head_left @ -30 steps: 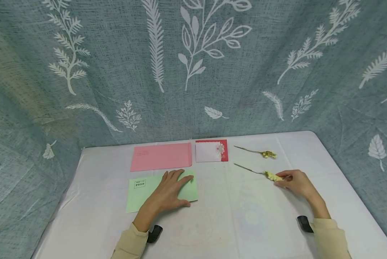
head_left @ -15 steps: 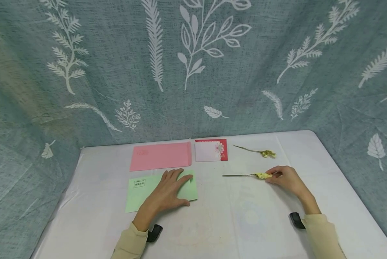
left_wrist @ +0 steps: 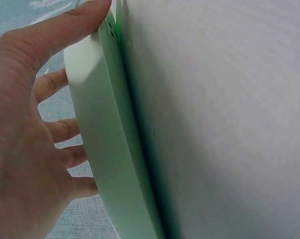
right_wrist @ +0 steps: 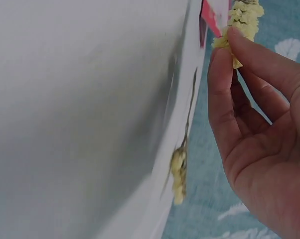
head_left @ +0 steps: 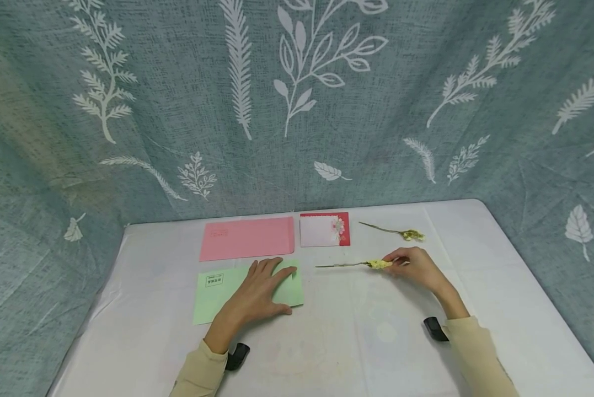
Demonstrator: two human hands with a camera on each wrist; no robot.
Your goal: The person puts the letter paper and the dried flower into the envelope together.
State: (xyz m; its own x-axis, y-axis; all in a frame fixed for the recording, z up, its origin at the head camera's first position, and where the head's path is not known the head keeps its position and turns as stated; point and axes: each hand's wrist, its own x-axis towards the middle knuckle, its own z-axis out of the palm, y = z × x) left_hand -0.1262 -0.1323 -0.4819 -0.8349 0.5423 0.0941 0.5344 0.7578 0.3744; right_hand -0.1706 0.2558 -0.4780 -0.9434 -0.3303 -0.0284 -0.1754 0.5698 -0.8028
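- Green envelope (head_left: 212, 300), far left on the white table (head_left: 143, 342); its long axis runs roughly left to right, its right end facing the flower stem; the pink envelope (head_left: 247, 240) lies just beyond it.
- Left hand (head_left: 254, 292), spread over the green envelope's right half, fingers apart and touching it; whether the thumb lifts the edge, I cannot tell.
- Red-bordered card (head_left: 319, 230), flat, beyond the stem.
- Yellow flower sprig (head_left: 376, 264), long axis nearly level with the envelope's; its stem points left, the tip near the envelope's right end but apart from it; the head lies nearest the right hand.
- Right hand (head_left: 416, 270), thumb and fingers pinching the flower head from the right.
- Second sprig (head_left: 412, 235), beyond the right hand, stem also leftward.
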